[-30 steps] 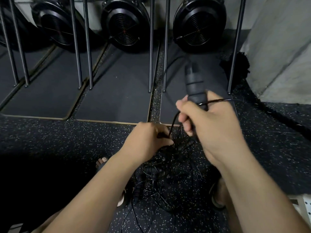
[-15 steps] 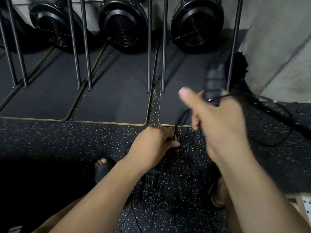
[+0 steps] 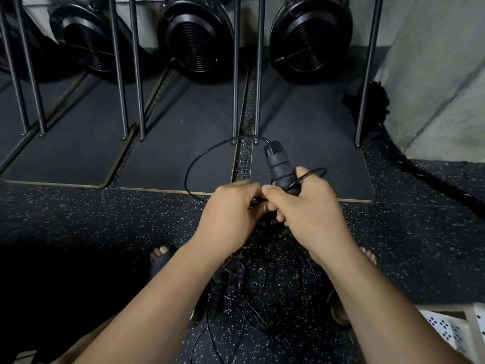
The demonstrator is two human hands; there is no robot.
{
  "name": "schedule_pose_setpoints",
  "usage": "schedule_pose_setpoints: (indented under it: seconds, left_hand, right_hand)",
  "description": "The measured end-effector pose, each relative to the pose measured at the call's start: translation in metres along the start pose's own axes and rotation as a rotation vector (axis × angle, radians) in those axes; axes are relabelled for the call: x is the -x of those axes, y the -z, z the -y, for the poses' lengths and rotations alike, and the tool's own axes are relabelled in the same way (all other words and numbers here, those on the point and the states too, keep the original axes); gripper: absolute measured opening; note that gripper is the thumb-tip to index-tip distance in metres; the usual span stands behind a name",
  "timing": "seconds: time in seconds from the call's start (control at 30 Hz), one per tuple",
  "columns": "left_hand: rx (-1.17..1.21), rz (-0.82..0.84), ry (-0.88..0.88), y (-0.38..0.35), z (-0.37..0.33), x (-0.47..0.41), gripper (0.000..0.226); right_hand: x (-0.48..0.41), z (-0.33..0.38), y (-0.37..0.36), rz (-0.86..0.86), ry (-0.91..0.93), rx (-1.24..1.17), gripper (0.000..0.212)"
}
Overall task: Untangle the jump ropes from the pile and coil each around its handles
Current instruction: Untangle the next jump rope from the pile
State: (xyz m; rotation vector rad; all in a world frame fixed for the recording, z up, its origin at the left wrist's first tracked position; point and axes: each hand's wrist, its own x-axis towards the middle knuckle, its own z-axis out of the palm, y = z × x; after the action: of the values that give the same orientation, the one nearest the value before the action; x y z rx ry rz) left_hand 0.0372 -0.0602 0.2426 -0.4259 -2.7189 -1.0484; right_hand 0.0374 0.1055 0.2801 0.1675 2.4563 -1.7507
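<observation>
Setting: speckled rubber floor [image 3: 91,219], dark mats [image 3: 183,158], three black fans [image 3: 195,46] behind steel posts.
Right hand [image 3: 309,214]: closed round a black handle [image 3: 279,164], which is held upright with cord crossing it.
Left hand [image 3: 231,214]: fingers curled, the thin cord [image 3: 186,177] apparently pinched beside the right hand; a loop is thrown out over the mats.
Pile [image 3: 252,279]: left on the floor beneath the wrists, tangled, other handles visible in it.
Progress: judged early; one rope is being wound and no finished coil is seen.

- Three black fan housings [image 3: 195,46] along the far edge of the floor [image 3: 78,219].
- Dark mats [image 3: 181,153] under upright metal posts [image 3: 236,74].
- White perforated crate [image 3: 451,329], near right corner.
</observation>
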Motion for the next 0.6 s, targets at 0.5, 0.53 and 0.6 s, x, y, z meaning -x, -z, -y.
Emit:
schedule_pose_setpoints:
  seconds: [0.5,0.53,0.6]
  left_hand:
    - [0.002,0.293,0.193,-0.017,0.002,0.002,0.017]
    - [0.000,0.269,0.185,-0.017,0.002,0.001,0.018]
    - [-0.022,0.254,0.157,-0.018,0.002,0.000,0.019]
  right_hand:
    - [0.020,0.083,0.058,-0.073,0.195,-0.820,0.016]
    - [0.020,0.083,0.060,-0.081,0.189,-0.834,0.016]
    - [0.018,0.080,0.062,-0.114,0.169,-0.847,0.021]
